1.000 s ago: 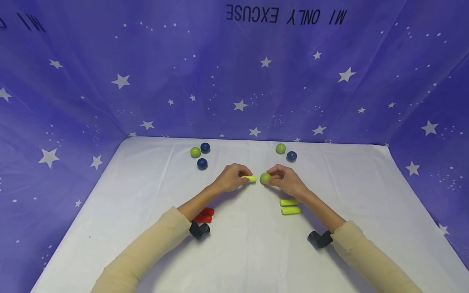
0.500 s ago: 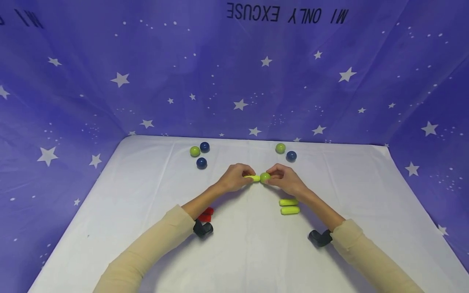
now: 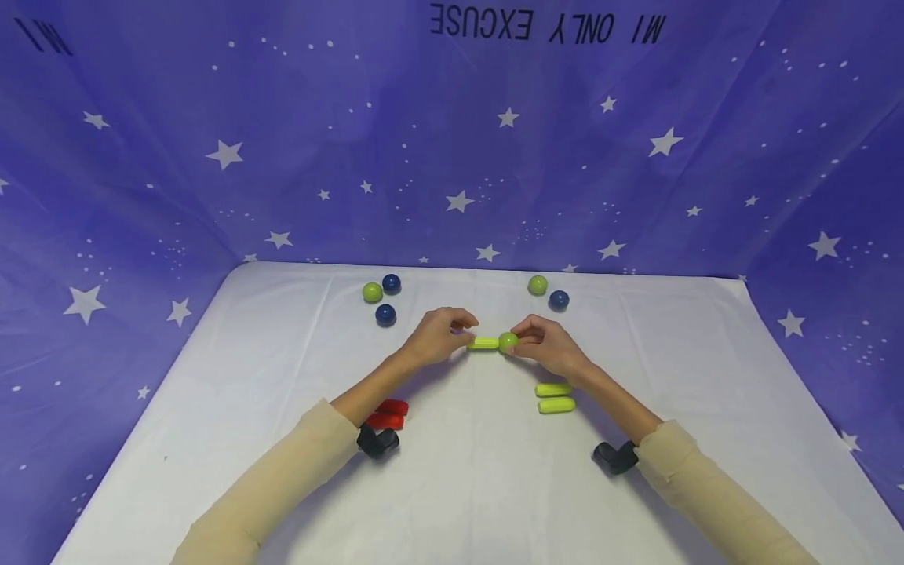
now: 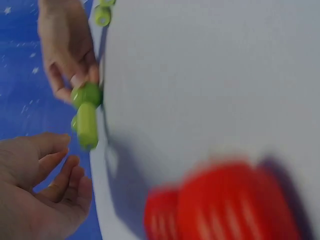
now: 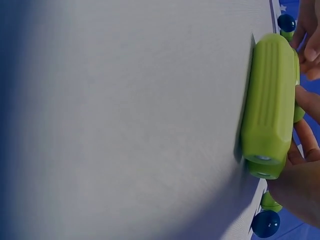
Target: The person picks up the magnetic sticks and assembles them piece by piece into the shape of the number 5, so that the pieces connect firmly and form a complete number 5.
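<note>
Right hand (image 3: 554, 347): grip pinched a green ball (image 3: 508, 343). A yellow stick (image 3: 483, 343) met the ball at its 9 o'clock. Left hand (image 3: 434, 337): grip loose, just beside the stick's outer end. On the desk (image 3: 459, 486), two similar sticks (image 3: 556, 405) lay toward the ball's 5 o'clock, red pieces (image 3: 385, 422) toward its 8.

Place: small fabric-screened booth, to all appearances a recording set; type of building cannot be told. Screen (image 3: 353, 86): purple-blue cloth, creased, hung along the far side and both flanks; printed with white stars (image 3: 665, 143), dots and upside-down black capitals (image 3: 547, 23), "ONLY" and "EXCUSE" legible. Worktop (image 3: 452, 502): one, draped in white cloth (image 3: 247, 377), folds visible. Recording gear: black wrist-worn devices (image 3: 616, 457), a pair.
</note>
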`<control>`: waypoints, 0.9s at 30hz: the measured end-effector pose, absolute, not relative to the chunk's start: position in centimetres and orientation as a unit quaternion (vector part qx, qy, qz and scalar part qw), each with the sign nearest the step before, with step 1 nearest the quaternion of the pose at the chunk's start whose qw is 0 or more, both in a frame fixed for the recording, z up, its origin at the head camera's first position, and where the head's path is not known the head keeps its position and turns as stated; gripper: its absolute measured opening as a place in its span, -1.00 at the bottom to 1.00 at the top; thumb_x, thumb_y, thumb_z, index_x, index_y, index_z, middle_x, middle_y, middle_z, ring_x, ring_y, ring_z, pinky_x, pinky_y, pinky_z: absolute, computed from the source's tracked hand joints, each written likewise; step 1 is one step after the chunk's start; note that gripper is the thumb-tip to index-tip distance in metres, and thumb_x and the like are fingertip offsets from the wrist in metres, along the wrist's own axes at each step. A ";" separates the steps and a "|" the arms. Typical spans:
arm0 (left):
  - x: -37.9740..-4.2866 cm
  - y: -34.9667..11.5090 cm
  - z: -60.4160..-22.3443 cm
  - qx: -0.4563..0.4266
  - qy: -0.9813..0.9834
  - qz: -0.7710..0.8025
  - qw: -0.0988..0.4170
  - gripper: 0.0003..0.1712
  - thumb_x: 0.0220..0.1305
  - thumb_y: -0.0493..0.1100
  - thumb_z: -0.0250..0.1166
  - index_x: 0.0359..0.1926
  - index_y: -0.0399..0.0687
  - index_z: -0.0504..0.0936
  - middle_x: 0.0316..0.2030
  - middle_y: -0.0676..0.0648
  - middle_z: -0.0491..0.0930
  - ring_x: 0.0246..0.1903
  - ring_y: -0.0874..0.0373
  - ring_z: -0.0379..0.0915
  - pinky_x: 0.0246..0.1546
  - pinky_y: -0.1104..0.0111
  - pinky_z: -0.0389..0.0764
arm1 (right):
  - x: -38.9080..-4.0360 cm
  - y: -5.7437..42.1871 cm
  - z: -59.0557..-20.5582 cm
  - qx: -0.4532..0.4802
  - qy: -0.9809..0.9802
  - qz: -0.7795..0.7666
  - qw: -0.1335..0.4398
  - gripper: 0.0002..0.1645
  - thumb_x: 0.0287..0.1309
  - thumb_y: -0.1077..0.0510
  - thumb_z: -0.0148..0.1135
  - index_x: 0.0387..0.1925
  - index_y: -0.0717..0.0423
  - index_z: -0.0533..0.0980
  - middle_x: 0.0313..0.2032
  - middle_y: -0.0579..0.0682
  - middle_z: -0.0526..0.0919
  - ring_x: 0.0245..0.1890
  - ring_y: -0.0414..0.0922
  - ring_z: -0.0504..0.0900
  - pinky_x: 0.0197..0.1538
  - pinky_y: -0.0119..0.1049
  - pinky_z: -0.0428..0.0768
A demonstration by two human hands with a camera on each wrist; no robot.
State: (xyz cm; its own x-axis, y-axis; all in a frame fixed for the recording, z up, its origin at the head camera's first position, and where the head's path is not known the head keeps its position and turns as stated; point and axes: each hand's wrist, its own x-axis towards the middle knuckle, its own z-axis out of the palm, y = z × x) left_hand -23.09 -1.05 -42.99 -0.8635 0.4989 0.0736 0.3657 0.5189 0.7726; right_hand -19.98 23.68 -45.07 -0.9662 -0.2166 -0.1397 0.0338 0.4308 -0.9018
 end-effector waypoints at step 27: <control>-24.6 -12.3 -44.1 0.116 0.916 0.383 -0.020 -0.48 0.25 -0.30 0.32 0.22 -0.40 0.51 0.12 -0.38 0.52 0.12 -0.25 0.43 0.20 -0.02 0.35 | -20.1 23.7 -45.1 -0.051 0.838 -0.529 0.126 -0.65 0.14 0.21 0.44 -0.07 0.18 0.54 -0.16 0.00 0.72 -0.10 -0.06 0.66 0.01 -0.20 0.53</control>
State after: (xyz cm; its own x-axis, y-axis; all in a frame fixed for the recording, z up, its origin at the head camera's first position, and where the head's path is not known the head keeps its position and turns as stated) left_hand -24.58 -12.34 -44.07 -0.9722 0.1978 0.1250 0.2280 0.6802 0.6966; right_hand -20.08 23.68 -45.06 -0.9631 -0.2187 -0.1569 0.0475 0.4358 -0.8988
